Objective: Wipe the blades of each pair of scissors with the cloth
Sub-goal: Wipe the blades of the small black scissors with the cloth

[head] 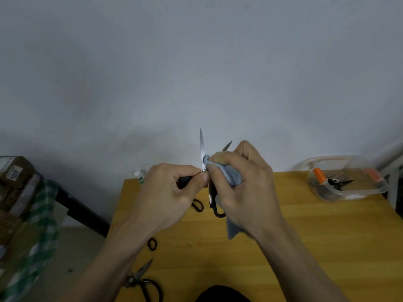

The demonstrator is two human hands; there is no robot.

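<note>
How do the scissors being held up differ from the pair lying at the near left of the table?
The held scissors are raised above the table, gripped by the left hand; the lying scissors rest flat, untouched. The held pair's blades are spread wide, with the blue cloth in the right hand pressed on one; the lying pair's blades are only slightly parted. Both have metal blades and dark handles.

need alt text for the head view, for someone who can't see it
Two bare hands hold open scissors upright over a wooden table: the left hand grips the handle while the right hand pinches a blue cloth around a blade. Another pair lies near the front edge, and a clear tub sits far right.
</note>
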